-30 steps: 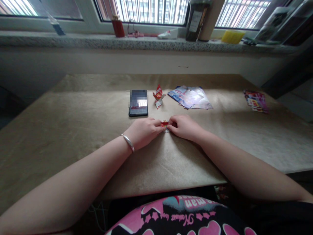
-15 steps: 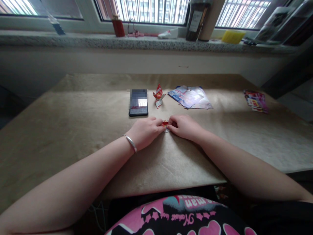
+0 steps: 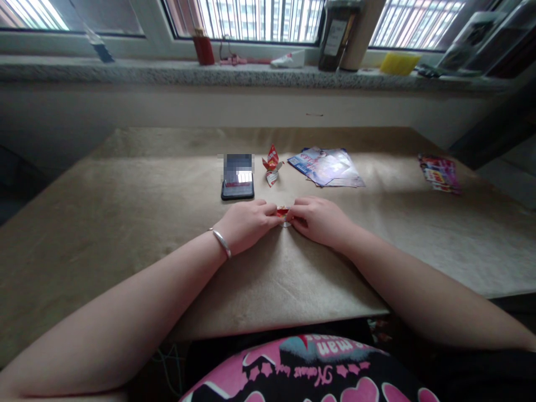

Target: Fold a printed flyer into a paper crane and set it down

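Observation:
Between my fingertips, low on the table, is a small folded piece of red and white printed paper [image 3: 283, 211]. My left hand [image 3: 253, 222] is closed on its left side, with a silver bangle on the wrist. My right hand [image 3: 320, 219] pinches the right side, thumb and fingers close together. Most of the paper is hidden by the fingers. Just beyond it stands a red and white folded paper shape [image 3: 272, 166] with pointed petals. A black phone [image 3: 238, 177] lies beyond my left hand, its screen partly blurred.
Printed sheets [image 3: 329, 166] lie in a loose stack behind my right hand. More colourful printed papers [image 3: 439, 174] are at the right of the table [image 3: 138, 212]. A red lighter-like object [image 3: 204, 50], a dark jar [image 3: 337, 39] and a yellow block [image 3: 400, 63] stand on the windowsill [image 3: 159, 72].
The fingers of my right hand have shifted over the paper's right edge, and the thumb has moved slightly down. My left hand stays nearly in place.

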{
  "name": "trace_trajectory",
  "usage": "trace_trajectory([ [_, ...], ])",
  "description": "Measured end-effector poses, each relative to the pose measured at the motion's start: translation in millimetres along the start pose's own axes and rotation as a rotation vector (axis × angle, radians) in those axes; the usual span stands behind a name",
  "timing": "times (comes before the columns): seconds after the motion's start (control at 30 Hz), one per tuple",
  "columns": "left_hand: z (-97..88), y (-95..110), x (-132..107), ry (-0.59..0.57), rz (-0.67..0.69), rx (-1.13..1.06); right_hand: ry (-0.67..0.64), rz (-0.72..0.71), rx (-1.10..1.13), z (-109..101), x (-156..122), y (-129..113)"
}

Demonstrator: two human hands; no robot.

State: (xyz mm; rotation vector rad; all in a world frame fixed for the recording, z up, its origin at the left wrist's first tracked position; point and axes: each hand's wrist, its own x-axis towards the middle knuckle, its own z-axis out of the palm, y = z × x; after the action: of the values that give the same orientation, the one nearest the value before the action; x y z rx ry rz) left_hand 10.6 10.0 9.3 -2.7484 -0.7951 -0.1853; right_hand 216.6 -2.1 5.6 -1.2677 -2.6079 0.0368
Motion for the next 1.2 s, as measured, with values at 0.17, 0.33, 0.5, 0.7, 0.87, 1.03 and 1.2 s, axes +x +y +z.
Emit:
trace_trajectory([
  [0.17,2.9,0,-1,0.035,-0.024,-0.01,-0.021,0.044,0.048,-2,1,2],
  [0.33,1.0,4,0,0.035,-0.064,-0.03,-0.024,0.092,0.058,-3,2,0],
  [0.5,0.9,4,1,0.013,-0.061,-0.046,-0.03,-0.02,-0.064,-4,-2,-1],
  [0.7,2.5,4,0,0.024,-0.058,-0.055,-0.054,-0.023,-0.098,-8,-1,-2],
  [0.87,1.4,4,1,0.002,-0.073,-0.065,-0.103,0.019,-0.118,-12,2,-3],
  [1.03,0.5,4,1,-0.015,-0.073,-0.079,-0.123,0.034,-0.128,-15,2,-3],
  [1.2,0.7,4,1,-0.001,-0.069,-0.08,-0.147,0.043,-0.124,-19,-1,-1],
])
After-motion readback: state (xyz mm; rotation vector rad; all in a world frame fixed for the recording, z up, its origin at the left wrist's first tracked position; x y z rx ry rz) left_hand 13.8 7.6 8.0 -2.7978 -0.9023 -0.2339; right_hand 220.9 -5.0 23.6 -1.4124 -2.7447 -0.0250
